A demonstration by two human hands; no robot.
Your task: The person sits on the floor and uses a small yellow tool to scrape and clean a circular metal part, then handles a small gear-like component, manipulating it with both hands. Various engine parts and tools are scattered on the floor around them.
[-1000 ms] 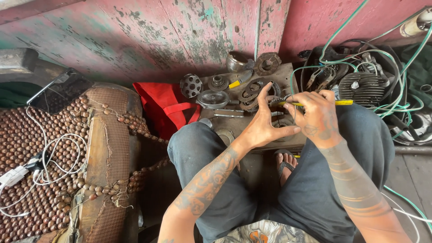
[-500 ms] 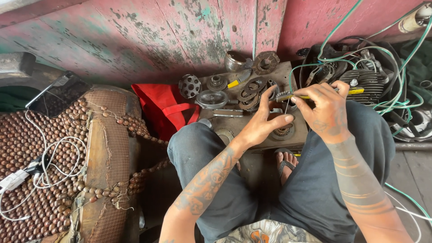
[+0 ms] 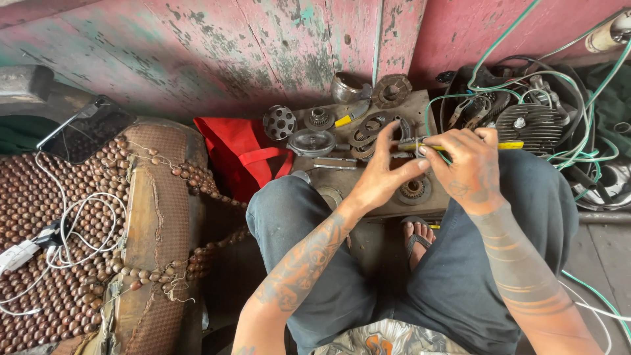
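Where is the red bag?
In the head view the red bag lies left of centre, between the beaded seat cover and the person's raised knee.

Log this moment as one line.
left hand: steadies screwdriver tip | right hand: grips yellow-handled screwdriver | below: metal parts on board

Both forearms are bare, with no sleeves showing, and both carry dark tattoos. The left forearm (image 3: 309,253) bears a dense, swirling pattern that runs from the elbow up toward the wrist, just short of the left hand (image 3: 381,177). The right forearm (image 3: 519,263) is ringed with several plain dark bands, one after another below the wrist, and the back of the right hand (image 3: 470,174) has a small inked figure. The trousers (image 3: 460,276) are dark grey-blue denim, faded at the knees. A foot (image 3: 417,235) wears a dark flip-flop with a strap between the toes. At the waist shows a pale patterned shirt (image 3: 388,338) with an orange mark.
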